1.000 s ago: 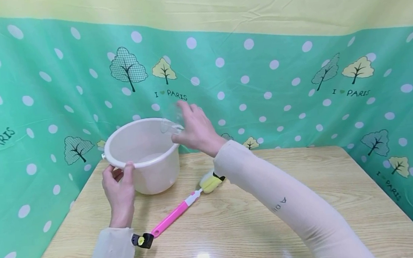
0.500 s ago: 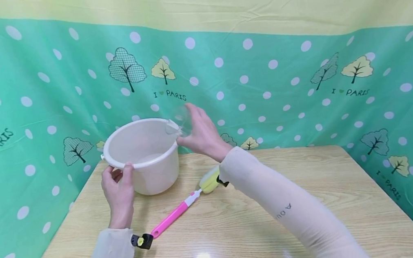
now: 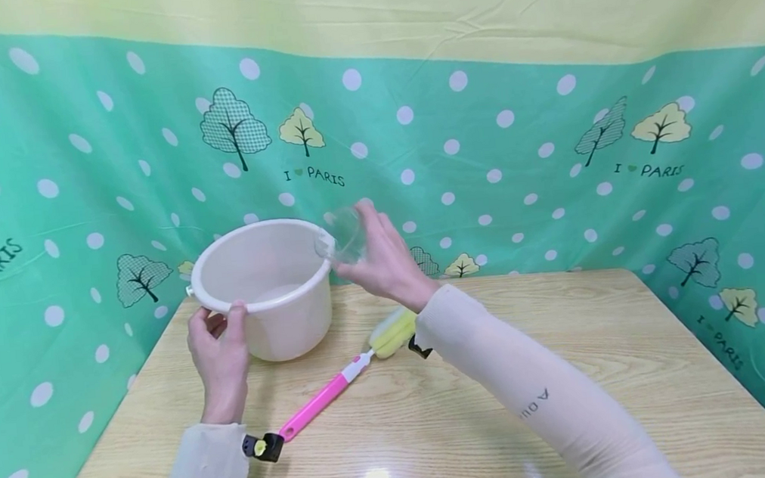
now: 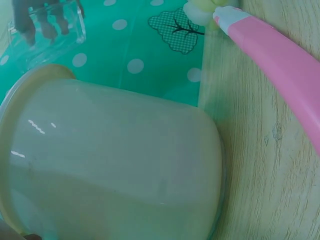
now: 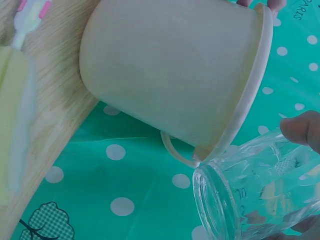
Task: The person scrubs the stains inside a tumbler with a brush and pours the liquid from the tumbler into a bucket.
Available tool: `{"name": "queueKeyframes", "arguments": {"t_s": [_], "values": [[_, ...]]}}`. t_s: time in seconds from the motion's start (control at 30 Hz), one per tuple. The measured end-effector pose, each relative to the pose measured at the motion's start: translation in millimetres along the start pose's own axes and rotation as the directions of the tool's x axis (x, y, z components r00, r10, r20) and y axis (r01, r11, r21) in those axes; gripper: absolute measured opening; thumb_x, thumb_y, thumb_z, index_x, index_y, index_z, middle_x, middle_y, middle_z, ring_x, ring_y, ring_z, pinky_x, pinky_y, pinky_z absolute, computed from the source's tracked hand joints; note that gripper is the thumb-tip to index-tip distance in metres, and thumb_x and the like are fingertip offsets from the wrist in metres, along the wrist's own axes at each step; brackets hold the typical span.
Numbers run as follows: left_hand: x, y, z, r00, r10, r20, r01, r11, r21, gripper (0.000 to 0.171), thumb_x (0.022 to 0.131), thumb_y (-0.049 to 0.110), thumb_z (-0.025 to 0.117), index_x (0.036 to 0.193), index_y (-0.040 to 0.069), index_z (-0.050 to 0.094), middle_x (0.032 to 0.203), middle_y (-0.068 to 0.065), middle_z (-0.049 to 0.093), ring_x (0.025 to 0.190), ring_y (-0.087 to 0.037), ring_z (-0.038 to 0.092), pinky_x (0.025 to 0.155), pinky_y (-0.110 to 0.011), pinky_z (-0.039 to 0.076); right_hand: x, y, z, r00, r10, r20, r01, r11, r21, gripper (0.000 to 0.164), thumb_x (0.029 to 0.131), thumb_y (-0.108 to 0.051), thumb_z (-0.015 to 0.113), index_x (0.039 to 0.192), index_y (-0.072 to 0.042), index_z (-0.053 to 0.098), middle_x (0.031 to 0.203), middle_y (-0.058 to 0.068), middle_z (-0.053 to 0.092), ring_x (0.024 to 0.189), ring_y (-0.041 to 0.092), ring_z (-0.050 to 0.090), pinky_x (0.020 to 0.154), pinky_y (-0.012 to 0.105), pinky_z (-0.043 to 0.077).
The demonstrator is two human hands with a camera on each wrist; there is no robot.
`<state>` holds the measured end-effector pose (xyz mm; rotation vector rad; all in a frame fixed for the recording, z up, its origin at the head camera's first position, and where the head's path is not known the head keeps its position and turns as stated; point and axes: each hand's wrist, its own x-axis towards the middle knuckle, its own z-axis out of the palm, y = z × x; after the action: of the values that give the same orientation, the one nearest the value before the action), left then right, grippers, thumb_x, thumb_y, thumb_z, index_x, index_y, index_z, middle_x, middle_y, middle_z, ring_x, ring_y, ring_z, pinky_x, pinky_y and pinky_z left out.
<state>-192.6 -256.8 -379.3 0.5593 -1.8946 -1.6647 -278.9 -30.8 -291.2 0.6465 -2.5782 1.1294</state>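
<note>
A white plastic bucket (image 3: 294, 324) stands upright at the table's back left. My left hand (image 3: 219, 359) grips its near left rim, thumb outside toward me. In my right hand (image 3: 387, 257) is a clear glass (image 3: 346, 234), held on its side by the bucket's right rim. The right wrist view shows the glass (image 5: 270, 187) from close up, its round rim facing the bucket, with the thumb on one side and fingers on the other. Across the table lies a bottle brush with a pink handle (image 3: 318, 404) and a yellow and white sponge head (image 3: 391, 335).
The wooden table (image 3: 507, 410) reaches back to a green polka-dot cloth (image 3: 521, 181) hung around it. The bucket's handle (image 5: 175, 152) hangs down on the far side. The brush lies in front of the bucket, between my forearms.
My right hand has moved the glass to the right, from over the bucket's opening to its right rim. The left hand and bucket stay as they were.
</note>
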Motion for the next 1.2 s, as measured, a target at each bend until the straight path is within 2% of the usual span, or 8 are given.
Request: {"name": "queueKeyframes", "arguments": {"t_s": [0.1,0.37,0.67,0.83,1.07,1.2], "values": [[0.0,-0.5,-0.3,1.000,-0.001,0.001,0.001,1.000,0.000,0.061,0.092,0.043,0.058,0.139,0.011,0.039,0.130,-0.006,0.040,0.117,-0.020,0.040,0.100,-0.043,0.035,-3,4,0,1.000,0.008,0.008,-0.008,1.000,0.022,0.093,0.064,-0.021,0.083,0.141,-0.023,0.032,0.127,0.007,0.047,0.105,0.021,0.052,0.077,0.039,0.053],[-0.4,-0.3,-0.8,1.000,0.005,0.008,-0.005,1.000,0.015,0.062,0.092,0.045,0.057,0.140,0.011,0.037,0.131,-0.006,0.039,0.117,-0.020,0.039,0.099,-0.043,0.036,-8,10,0,0.999,0.037,-0.004,-0.036,0.999,0.038,0.110,0.063,-0.027,0.081,0.152,-0.023,0.017,0.139,0.009,0.042,0.114,0.020,0.049,0.086,0.045,0.049],[-0.6,0.1,-0.7,1.000,0.001,0.014,-0.001,1.000,0.016,0.063,0.092,0.046,0.056,0.140,0.011,0.036,0.132,-0.007,0.038,0.118,-0.020,0.038,0.099,-0.044,0.036,-14,19,-2,1.000,0.031,-0.003,-0.031,0.998,0.049,0.097,0.063,-0.026,0.081,0.145,-0.015,0.031,0.130,0.006,0.046,0.107,0.019,0.051,0.082,0.039,0.049],[-1.5,-0.2,-0.5,1.000,0.005,0.011,-0.005,1.000,0.008,0.062,0.092,0.044,0.057,0.140,0.010,0.037,0.131,-0.007,0.039,0.117,-0.020,0.038,0.099,-0.043,0.036,-16,25,-3,0.999,0.033,-0.009,-0.033,0.998,0.049,0.095,0.063,-0.023,0.081,0.144,-0.014,0.032,0.128,0.007,0.047,0.105,0.017,0.051,0.082,0.038,0.050],[-1.1,0.3,0.1,1.000,0.009,0.015,-0.010,1.000,0.013,0.062,0.093,0.044,0.057,0.140,0.010,0.036,0.132,-0.008,0.039,0.117,-0.021,0.038,0.099,-0.044,0.037,-18,30,-6,0.998,0.051,-0.027,-0.048,0.996,0.075,0.095,0.062,-0.021,0.082,0.142,-0.011,0.031,0.127,0.008,0.048,0.111,0.025,0.052,0.085,0.039,0.049],[-1.3,-0.3,0.6,1.000,0.001,0.011,-0.002,1.000,0.007,0.062,0.092,0.044,0.057,0.140,0.011,0.037,0.131,-0.007,0.039,0.117,-0.020,0.039,0.099,-0.043,0.037,-20,34,-10,0.997,0.060,-0.039,-0.056,0.995,0.082,0.094,0.062,-0.021,0.081,0.141,-0.011,0.031,0.126,0.007,0.047,0.111,0.025,0.052,0.086,0.039,0.049]]}}
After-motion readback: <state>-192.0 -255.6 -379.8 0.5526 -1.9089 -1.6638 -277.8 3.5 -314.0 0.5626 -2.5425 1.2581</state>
